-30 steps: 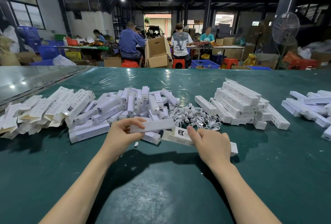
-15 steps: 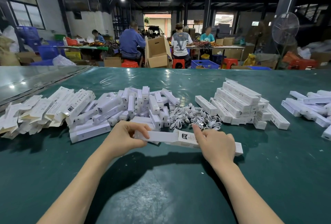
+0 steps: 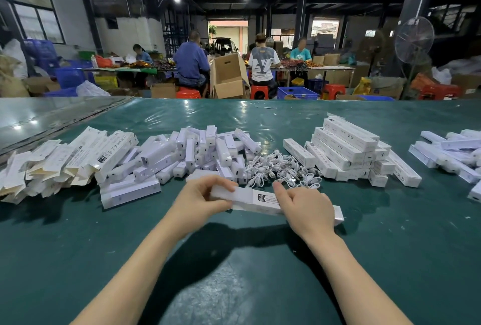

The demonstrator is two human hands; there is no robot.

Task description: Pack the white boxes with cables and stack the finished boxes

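White box (image 3: 265, 201) dead centre, long and narrow, lying crosswise over the green table (image 3: 234, 285), printed label up; lifted or resting, cannot tell. Right hand (image 3: 308, 207) clamped over its right half, fingers curled round it, index finger stretched along the top edge, box end poking out past the knuckles at 3 o'clock. Left hand (image 3: 200, 199) at 9 o'clock of the box, thumb and fingers pinching a plain white bar (image 3: 229, 193) whose right end meets the box's left end; how far inside, cannot tell.

Clock read from the held box from here on. At 12 o'clock, just past the fingertips: tangle of small coiled white cables (image 3: 281, 171). At 11 o'clock, behind the left hand: heap of loose bars (image 3: 203, 150), jumbled, some standing on end. At 10 o'clock: a few long boxes (image 3: 130, 189) lying flat, and beyond them, out toward 9 o'clock, a spread of flattened cartons (image 3: 65, 158), overlapping. At 1 o'clock: finished stack (image 3: 346, 147), closed boxes laid parallel in several layers, a few singles touching its foot. At 2 o'clock, by the right edge of view: looser group of boxes (image 3: 453, 150).

Past the table's far edge at 12 o'clock: open cardboard carton (image 3: 229, 77), seated workers (image 3: 191, 62) at long tables, red stools, blue crates. Farther round at 2 o'clock: standing fan (image 3: 413, 38).
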